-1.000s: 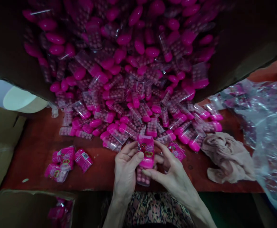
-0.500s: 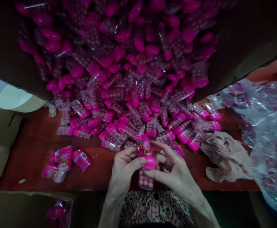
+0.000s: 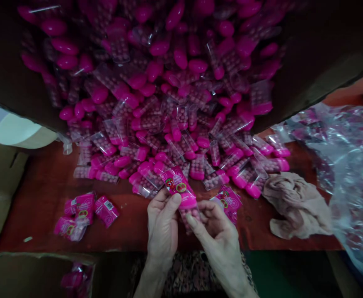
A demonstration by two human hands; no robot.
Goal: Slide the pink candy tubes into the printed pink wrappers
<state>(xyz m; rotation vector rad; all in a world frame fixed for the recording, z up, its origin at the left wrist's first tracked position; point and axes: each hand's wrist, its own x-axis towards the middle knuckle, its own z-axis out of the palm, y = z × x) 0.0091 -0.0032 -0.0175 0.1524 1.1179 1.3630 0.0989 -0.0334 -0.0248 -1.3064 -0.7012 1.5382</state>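
A clear candy dispenser (image 3: 188, 201) with a pink cap and pale pink balls is held between my two hands. A printed pink sleeve label (image 3: 175, 178) sits over its cap end and points up and left. My left hand (image 3: 163, 221) pinches the label and cap side between thumb and fingers. Around the clear lower part, my right hand (image 3: 220, 231) is closed, with its thumb across the front. Just beyond the right hand lie flat printed sleeve labels (image 3: 231, 203) on the red table (image 3: 122, 231).
A heap of similar dispensers (image 3: 175, 124) spills from a big dark box (image 3: 318, 54). Several labelled packs (image 3: 85, 211) lie at left. A beige cloth (image 3: 296, 203) and a clear plastic bag (image 3: 358, 174) are at right. A white bowl (image 3: 22, 132) and an open carton (image 3: 20, 273) stand left.
The dispenser with its label has tilted to the left and moved slightly up. My right hand has come lower around the clear part, uncovering more of the flat labels.
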